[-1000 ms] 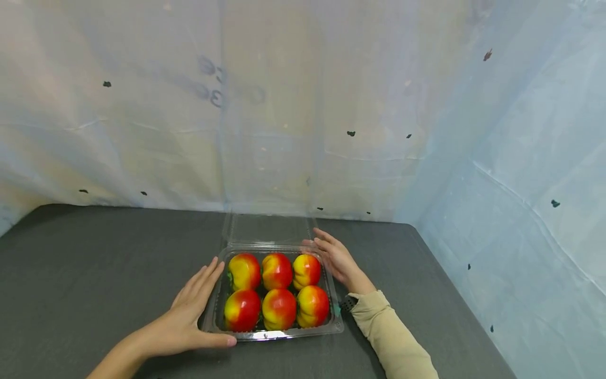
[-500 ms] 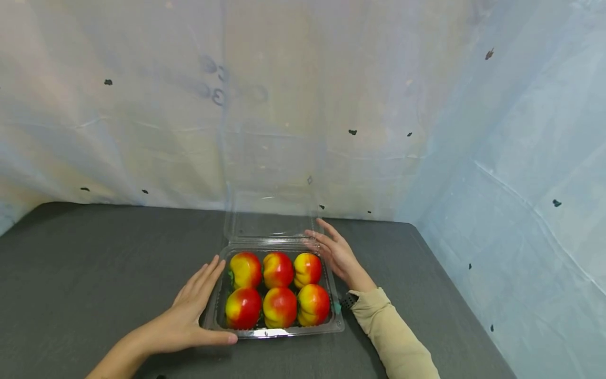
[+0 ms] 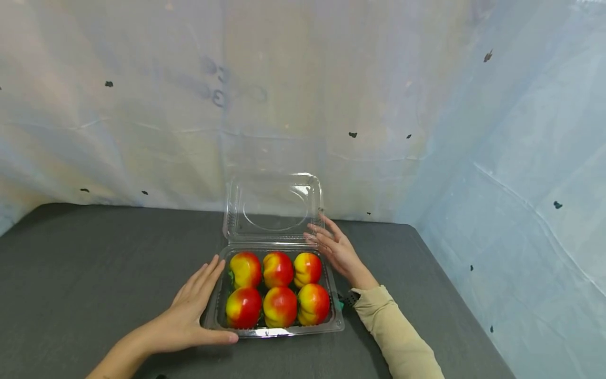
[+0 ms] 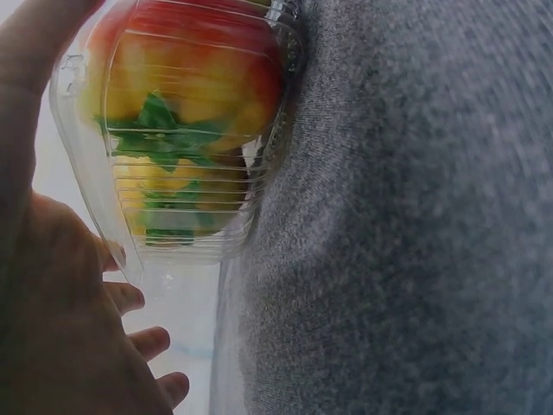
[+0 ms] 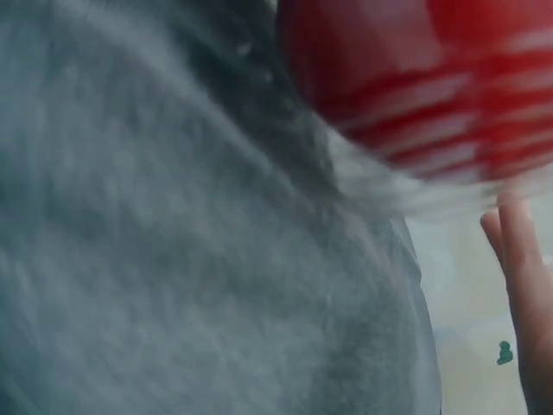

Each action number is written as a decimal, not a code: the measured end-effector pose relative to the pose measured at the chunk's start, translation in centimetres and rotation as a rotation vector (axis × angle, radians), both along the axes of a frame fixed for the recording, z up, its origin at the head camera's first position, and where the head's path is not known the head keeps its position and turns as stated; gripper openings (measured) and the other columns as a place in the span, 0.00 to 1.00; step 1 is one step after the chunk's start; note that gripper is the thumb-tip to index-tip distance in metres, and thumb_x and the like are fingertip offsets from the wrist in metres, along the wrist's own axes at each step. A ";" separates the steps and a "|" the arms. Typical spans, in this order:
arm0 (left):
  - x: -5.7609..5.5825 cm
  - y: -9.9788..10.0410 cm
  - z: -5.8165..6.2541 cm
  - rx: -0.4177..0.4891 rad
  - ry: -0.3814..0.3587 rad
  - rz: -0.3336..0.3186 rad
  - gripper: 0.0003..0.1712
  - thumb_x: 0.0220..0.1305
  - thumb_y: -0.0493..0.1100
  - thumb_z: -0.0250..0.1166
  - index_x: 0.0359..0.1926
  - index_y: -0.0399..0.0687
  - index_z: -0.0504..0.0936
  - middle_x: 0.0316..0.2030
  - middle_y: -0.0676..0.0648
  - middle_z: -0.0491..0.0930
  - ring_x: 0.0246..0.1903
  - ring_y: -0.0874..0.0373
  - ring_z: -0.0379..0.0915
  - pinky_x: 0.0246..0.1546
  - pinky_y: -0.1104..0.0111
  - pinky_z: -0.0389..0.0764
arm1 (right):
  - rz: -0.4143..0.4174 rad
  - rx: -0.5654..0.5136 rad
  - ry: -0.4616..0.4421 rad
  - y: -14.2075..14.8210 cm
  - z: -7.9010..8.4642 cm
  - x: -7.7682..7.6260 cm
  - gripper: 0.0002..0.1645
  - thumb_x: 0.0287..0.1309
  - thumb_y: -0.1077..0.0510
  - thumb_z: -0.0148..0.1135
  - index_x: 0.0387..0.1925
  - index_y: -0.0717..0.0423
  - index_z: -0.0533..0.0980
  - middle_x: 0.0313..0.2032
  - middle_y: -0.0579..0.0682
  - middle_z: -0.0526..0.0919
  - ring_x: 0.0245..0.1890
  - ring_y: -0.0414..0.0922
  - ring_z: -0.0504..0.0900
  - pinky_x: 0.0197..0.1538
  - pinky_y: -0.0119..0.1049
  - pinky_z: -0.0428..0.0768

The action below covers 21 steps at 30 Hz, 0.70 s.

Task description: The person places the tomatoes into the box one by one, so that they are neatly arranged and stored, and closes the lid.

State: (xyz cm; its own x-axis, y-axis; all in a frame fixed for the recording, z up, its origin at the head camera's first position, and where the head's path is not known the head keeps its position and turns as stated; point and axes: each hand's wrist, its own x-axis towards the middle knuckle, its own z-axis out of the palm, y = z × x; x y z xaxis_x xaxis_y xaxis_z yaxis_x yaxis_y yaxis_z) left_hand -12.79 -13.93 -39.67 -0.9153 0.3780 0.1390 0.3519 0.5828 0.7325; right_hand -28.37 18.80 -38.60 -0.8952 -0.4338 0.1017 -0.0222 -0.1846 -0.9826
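Observation:
A clear plastic clamshell container point(image 3: 284, 333) stands on the dark table with its lid point(image 3: 273, 208) raised at the back. Inside sit two rows of red-and-yellow, lobed, pepper-like fruits point(image 3: 280, 308); green leafy tops point(image 4: 164, 130) show in the left wrist view. My left hand point(image 3: 189, 313) lies along the container's left side, fingers extended and thumb at the front edge. My right hand point(image 3: 338, 250) is at the back right corner, its fingers extended near the lid's lower right edge. Through the clear plastic, I cannot tell whether the right fingertips touch it.
The dark cloth-covered table point(image 3: 104, 273) ends at a pale sheet point(image 3: 142, 116) behind, and another sheet point(image 3: 535, 184) borders it on the right. A dark band point(image 3: 350, 299) circles the right wrist beside the container.
The lid's angle has changed; it appears to lean farther back, and its rim and round mark now show clearly. My right fingers have shifted slightly toward the back. The left hand stays still.

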 end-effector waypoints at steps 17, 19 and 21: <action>-0.4 0.2 0.1 -0.005 -0.012 0.008 0.72 0.42 0.65 0.74 0.77 0.57 0.36 0.76 0.40 0.31 0.71 0.31 0.29 0.54 0.26 0.39 | 0.041 0.085 0.135 0.4 1.4 -0.4 0.37 0.69 0.70 0.45 0.75 0.58 0.46 0.70 0.67 0.55 0.69 0.64 0.58 0.63 0.36 0.71; -0.4 0.2 0.1 -0.007 -0.007 0.007 0.72 0.42 0.65 0.74 0.77 0.56 0.36 0.76 0.40 0.31 0.71 0.31 0.29 0.54 0.26 0.39 | 0.038 0.073 0.140 0.5 1.6 -0.4 0.36 0.69 0.69 0.46 0.74 0.59 0.47 0.70 0.67 0.57 0.69 0.64 0.58 0.62 0.35 0.72; -0.5 0.2 0.2 -0.012 -0.006 0.009 0.72 0.42 0.65 0.74 0.77 0.55 0.36 0.76 0.39 0.31 0.71 0.31 0.29 0.54 0.26 0.39 | 0.041 0.065 0.146 0.6 1.8 -0.4 0.36 0.69 0.67 0.47 0.74 0.60 0.48 0.70 0.68 0.57 0.69 0.64 0.59 0.61 0.34 0.73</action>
State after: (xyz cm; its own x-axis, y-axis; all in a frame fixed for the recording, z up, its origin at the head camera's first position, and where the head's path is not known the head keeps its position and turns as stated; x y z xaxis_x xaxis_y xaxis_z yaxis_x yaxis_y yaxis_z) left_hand -13.30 -13.72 -39.51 -0.9193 0.3716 0.1294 0.3426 0.5943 0.7277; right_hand -28.76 19.45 -36.79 -0.8542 -0.4797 0.2003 -0.1597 -0.1245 -0.9793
